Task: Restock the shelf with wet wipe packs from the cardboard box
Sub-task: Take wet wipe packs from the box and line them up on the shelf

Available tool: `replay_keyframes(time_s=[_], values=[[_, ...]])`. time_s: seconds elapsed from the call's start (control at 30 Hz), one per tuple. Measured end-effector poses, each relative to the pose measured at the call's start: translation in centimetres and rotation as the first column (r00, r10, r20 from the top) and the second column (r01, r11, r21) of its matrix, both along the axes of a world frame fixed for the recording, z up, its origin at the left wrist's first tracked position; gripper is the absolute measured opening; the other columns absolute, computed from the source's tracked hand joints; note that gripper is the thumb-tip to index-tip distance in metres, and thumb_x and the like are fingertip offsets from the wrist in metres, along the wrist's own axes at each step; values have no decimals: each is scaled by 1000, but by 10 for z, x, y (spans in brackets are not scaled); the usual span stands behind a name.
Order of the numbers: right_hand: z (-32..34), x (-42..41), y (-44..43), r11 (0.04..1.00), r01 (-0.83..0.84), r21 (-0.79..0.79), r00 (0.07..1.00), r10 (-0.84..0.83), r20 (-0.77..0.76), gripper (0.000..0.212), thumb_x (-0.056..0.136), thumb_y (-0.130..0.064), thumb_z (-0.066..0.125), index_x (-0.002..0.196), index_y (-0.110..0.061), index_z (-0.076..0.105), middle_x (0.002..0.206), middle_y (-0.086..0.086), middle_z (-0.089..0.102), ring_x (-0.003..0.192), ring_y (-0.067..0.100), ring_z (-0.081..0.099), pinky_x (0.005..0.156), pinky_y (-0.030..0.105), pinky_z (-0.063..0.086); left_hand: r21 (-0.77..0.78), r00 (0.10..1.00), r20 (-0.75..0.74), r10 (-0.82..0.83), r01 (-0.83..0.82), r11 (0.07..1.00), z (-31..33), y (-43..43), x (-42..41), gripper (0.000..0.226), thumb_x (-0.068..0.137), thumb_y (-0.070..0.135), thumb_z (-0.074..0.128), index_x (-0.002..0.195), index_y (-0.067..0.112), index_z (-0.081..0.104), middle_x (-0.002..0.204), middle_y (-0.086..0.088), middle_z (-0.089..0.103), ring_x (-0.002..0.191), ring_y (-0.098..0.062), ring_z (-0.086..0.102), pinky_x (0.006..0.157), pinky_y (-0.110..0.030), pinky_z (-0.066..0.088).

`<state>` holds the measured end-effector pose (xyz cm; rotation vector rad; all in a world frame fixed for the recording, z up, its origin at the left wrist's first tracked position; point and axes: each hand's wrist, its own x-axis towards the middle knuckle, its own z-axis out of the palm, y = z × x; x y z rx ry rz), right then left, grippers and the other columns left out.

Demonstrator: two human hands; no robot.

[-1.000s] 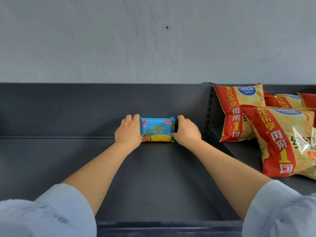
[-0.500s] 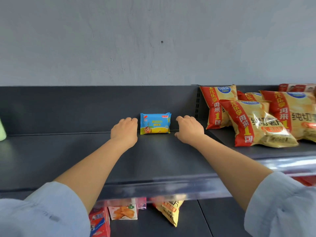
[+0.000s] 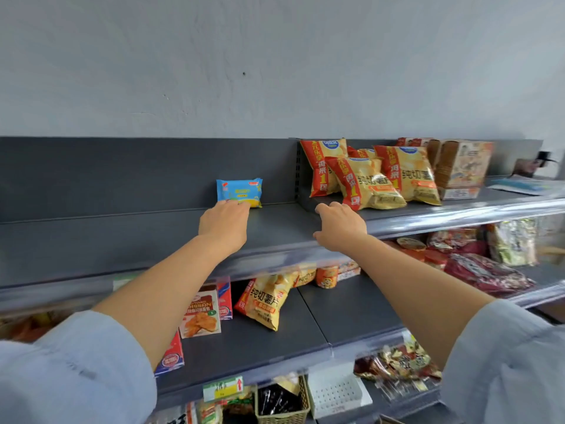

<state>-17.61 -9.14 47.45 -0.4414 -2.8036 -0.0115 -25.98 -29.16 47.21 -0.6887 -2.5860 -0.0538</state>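
Up on the top shelf [image 3: 122, 240], a flat dark grey metal board with a low back panel and a clear plastic strip along its front edge, a single wet wipe pack [image 3: 239, 192] stands upright against the back panel. It is a small, soft, pillow-shaped packet in glossy blue film with a yellow band at the bottom. The left hand [image 3: 224, 223] reaches in palm down with its fingers out nearly straight, and the fingertips overlap the pack's lower edge; whether they touch it I cannot tell. The right hand [image 3: 341, 226] hangs over the front of the shelf, well apart from the pack, fingers loosely bent and holding nothing. Both sleeves are light blue cloth. To the right of a perforated upright divider, puffy yellow-and-red chip bags [image 3: 367, 182] lean in a cluster, with a printed carton [image 3: 461, 169] just beside them. On the lower shelf [image 3: 336, 310] lie another chip bag [image 3: 264, 301] and a snack box [image 3: 200, 313]. Further down, a wicker basket [image 3: 281, 405] holds dark packets next to a white perforated tray [image 3: 336, 393]. Behind everything rises a plain, matt grey wall [image 3: 275, 71].
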Motion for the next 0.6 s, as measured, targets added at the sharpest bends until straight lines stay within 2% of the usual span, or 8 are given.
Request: replay_keyframes(time_s=[0.23, 0.4, 0.53, 0.6], values=[[-22, 100, 37, 997, 71, -23, 997, -71, 5, 44, 89, -22, 58, 130, -16, 45, 129, 8, 49, 123, 28, 43, 90, 39, 46, 12, 995, 54, -78, 78, 997, -14, 42, 85, 36, 91, 15, 58, 126, 16, 49, 125, -3, 55, 117, -25, 49, 80, -38, 46], [-57, 176, 71, 993, 111, -49, 992, -108, 62, 46, 87, -23, 60, 130, -17, 47, 127, 8, 51, 120, 30, 46, 85, 39, 46, -5, 984, 134, -115, 116, 993, -48, 80, 150, 33, 91, 15, 53, 124, 18, 50, 122, -3, 56, 117, -25, 47, 80, -39, 45], [-90, 232, 97, 988, 139, -73, 982, -128, 137, 46, 88, -26, 61, 131, -16, 47, 129, 9, 50, 122, 30, 45, 93, 41, 46, -48, 970, 192, -152, 164, 985, -81, 109, 201, 19, 90, 18, 56, 109, 16, 52, 117, -6, 57, 111, -28, 50, 75, -39, 47], [-107, 254, 108, 984, 148, -96, 977, -130, 168, 47, 88, -25, 60, 132, -16, 46, 131, 8, 49, 123, 30, 43, 95, 41, 45, -61, 960, 222, -172, 190, 980, -96, 125, 224, 23, 91, 17, 57, 113, 13, 52, 119, -7, 58, 113, -30, 51, 78, -40, 47]])
